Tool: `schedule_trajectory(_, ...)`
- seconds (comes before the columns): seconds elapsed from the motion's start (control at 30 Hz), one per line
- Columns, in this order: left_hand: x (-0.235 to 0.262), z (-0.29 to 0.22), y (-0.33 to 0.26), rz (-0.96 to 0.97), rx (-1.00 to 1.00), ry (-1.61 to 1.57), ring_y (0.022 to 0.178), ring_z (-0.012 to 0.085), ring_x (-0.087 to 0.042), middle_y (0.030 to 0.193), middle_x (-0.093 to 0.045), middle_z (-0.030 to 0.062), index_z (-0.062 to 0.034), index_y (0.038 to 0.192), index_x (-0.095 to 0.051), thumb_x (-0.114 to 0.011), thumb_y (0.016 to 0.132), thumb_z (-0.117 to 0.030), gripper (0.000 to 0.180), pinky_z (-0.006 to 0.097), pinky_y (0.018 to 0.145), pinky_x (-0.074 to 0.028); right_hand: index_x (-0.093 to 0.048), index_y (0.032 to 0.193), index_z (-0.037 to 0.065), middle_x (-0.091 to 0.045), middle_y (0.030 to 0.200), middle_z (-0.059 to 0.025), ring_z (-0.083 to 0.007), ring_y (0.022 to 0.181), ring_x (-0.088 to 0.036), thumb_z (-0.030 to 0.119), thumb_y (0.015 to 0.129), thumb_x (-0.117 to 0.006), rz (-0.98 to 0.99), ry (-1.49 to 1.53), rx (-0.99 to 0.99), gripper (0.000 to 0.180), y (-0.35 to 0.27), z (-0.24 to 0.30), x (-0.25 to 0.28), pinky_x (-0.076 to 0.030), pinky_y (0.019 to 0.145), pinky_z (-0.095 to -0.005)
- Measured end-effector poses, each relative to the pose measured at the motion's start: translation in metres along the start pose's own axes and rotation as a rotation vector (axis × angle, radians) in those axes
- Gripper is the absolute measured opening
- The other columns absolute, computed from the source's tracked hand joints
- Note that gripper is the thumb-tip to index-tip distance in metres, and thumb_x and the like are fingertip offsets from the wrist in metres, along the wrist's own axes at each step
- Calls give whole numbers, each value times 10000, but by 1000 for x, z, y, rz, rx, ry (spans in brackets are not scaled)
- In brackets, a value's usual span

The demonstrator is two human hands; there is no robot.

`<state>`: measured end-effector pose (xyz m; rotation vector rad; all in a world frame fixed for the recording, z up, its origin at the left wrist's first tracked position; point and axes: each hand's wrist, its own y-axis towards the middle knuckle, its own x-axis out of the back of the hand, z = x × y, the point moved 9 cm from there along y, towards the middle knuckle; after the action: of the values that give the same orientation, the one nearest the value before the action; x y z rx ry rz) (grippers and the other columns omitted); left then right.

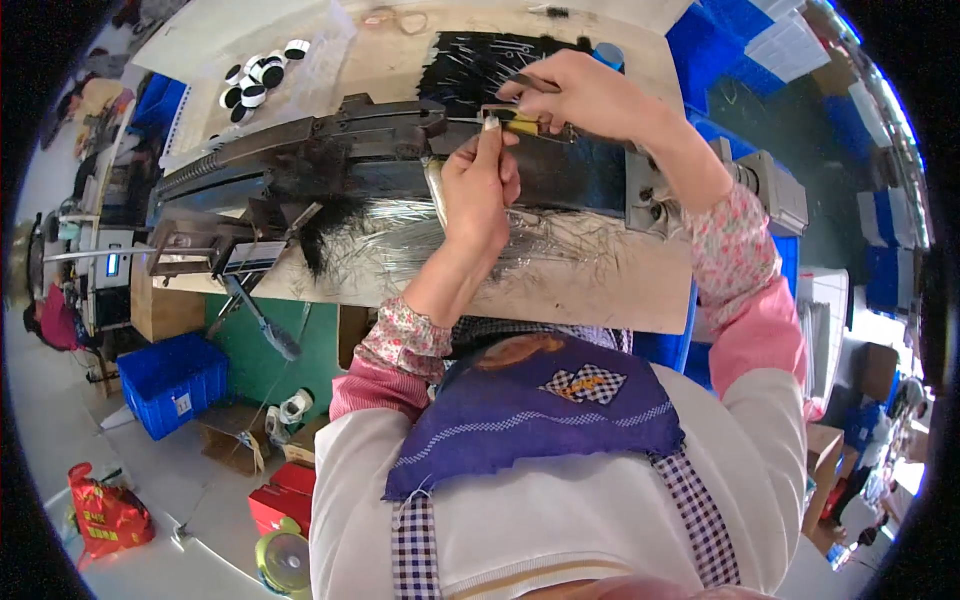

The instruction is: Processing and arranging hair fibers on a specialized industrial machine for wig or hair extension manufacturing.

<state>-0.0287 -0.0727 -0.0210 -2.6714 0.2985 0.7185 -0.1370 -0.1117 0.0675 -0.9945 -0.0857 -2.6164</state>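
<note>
My left hand is closed, with thumb and fingers pinched together at the upper edge of a dark metal machine. What lies in that pinch is too small to make out. Just to its right, my right hand curls around a small hand tool with a yellow part and a dark metal end. My fingers partly cover the tool, so its kind is unclear. The two hands nearly meet. Behind them a black mat carries many thin, wire-like pieces. Loose thin metal wires lie in front of the machine.
White-and-black round caps lie on a clear sheet at back left. A blue round container stands behind my right hand. A grey motor housing is at the machine's right end. A blue crate sits on the floor at left.
</note>
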Motion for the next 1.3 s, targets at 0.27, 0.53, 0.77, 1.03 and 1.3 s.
schedule_trajectory(0.27, 0, 2, 3, -9, -36, -118, 441, 73, -315, 539, -382, -31, -48, 834, -566, -511, 975, -240, 244, 233, 417, -242, -635, 1069, -8, -656, 881, -179, -280, 778, -642, 106, 842, -603, -67, -244, 246, 256, 0, 4, -11, -504, 696, -349)
schedule_trajectory(0.53, 2, -4, -1, -44, -51, -132, 419, 76, -300, 530, -378, -29, -49, 806, -561, -525, 969, -247, 258, 241, 408, -232, -633, 1081, -36, -673, 823, -109, -134, 656, -635, 94, 869, -597, 24, 76, 49, 251, 1, -10, -12, -531, 625, -265)
schedule_trajectory(0.77, -8, 7, 9, 146, 4, 63, 658, 179, -608, 822, -627, 92, -23, 1065, -554, -375, 991, -464, 482, 305, 587, -487, -612, 1087, -64, -661, 985, -95, -132, 673, -634, 98, 882, -604, 241, 352, -232, 261, 9, -26, -9, -552, 629, -272)
schedule_trajectory(1.03, -30, -16, 0, 285, 236, -707, 1299, 300, -366, 1330, -413, 201, 44, 1336, -326, -339, 913, -639, 804, 419, 1080, -326, -592, 1203, 86, -605, 997, -198, -280, 961, -596, 320, 908, -573, -140, -572, 60, 377, -1, 13, 34, -494, 771, -389)
schedule_trajectory(1.3, -30, -20, -9, 617, 263, -1074, 1297, 335, -375, 1349, -408, 233, 58, 1319, -354, -325, 946, -579, 739, 437, 1115, -288, -631, 1079, 36, -543, 875, -150, -320, 842, -572, -17, 750, -592, -378, -420, 471, 335, -30, 70, -20, -489, 732, -376)
